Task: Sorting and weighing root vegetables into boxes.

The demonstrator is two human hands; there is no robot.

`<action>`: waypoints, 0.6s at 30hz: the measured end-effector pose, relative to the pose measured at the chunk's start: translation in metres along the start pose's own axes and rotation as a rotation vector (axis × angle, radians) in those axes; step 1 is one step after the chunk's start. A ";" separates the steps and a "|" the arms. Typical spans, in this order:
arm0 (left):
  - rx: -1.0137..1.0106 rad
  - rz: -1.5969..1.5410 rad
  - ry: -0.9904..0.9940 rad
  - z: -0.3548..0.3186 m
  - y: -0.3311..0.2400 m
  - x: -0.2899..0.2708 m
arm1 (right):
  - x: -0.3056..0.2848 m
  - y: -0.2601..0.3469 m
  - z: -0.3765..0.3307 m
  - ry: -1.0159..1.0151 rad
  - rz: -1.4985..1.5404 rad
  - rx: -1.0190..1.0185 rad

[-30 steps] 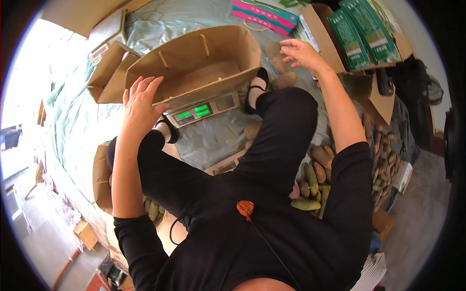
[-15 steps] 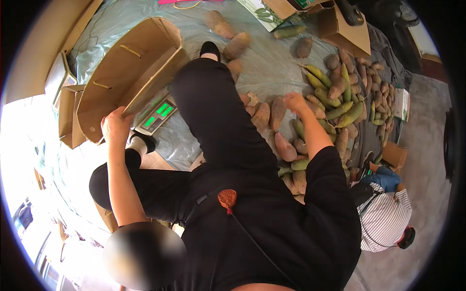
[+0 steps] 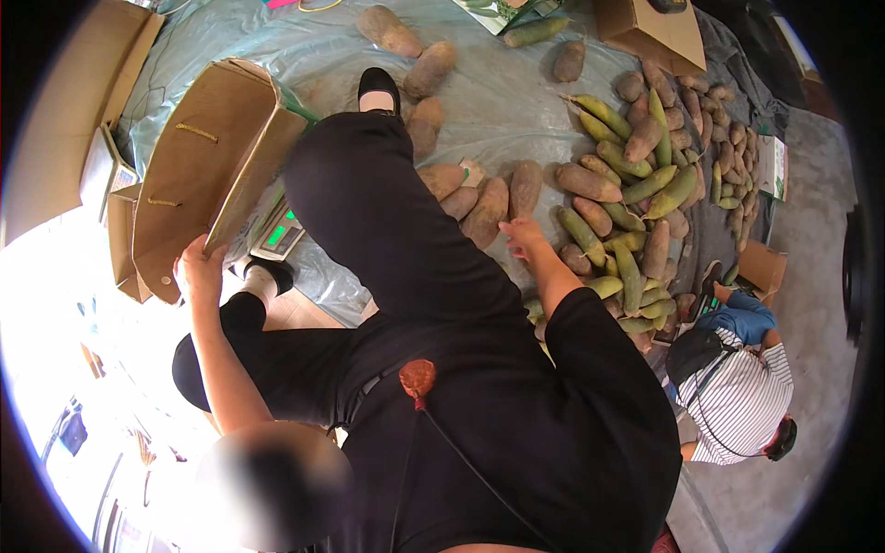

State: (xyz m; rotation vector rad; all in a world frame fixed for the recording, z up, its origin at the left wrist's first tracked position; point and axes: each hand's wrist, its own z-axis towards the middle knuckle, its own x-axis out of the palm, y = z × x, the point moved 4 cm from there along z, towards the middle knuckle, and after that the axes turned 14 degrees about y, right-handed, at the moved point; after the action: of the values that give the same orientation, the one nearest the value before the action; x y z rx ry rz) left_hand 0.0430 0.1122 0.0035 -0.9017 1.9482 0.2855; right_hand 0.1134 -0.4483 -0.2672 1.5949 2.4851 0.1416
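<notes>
We have the bag (image 3: 195, 164) over the scale (image 3: 277, 238); our left grip (image 3: 200, 272) is closed on its edge; our right grip (image 3: 525, 238), loosely open, is right of the scale near brown roots (image 3: 525, 189); green radishes (image 3: 672, 194) lie farther right.

We list one bare passage, plastic sheet (image 3: 502, 111) beyond the right hand (image 3: 525, 238), bounded rightward by the vegetable pile (image 3: 643, 138); obstructions between that hand and the paper bag (image 3: 184, 166): loose brown roots (image 3: 486, 214), one bent black-trousered leg (image 3: 387, 221).
</notes>
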 end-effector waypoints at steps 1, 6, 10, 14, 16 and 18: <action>0.036 0.068 -0.037 -0.001 0.003 -0.001 | 0.002 0.006 -0.003 -0.068 0.014 0.004; 0.056 0.095 0.001 0.007 -0.011 0.001 | -0.041 0.009 0.019 -0.530 -0.075 -0.305; 0.042 0.140 -0.014 0.003 -0.003 -0.002 | -0.041 0.047 0.007 -0.610 -0.171 -0.213; 0.093 0.122 -0.075 0.010 0.000 0.003 | -0.054 0.053 0.030 -0.587 -0.215 -0.271; 0.097 0.150 -0.094 0.007 0.000 0.001 | -0.043 0.059 0.031 -0.559 -0.222 -0.261; 0.117 0.183 -0.103 0.003 0.003 -0.001 | -0.028 0.068 0.021 -0.528 -0.242 -0.254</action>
State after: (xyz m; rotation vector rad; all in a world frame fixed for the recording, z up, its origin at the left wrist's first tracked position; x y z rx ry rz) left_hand 0.0437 0.1162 0.0022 -0.6222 1.9324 0.3142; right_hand 0.1896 -0.4463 -0.2731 1.0524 2.1196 -0.0023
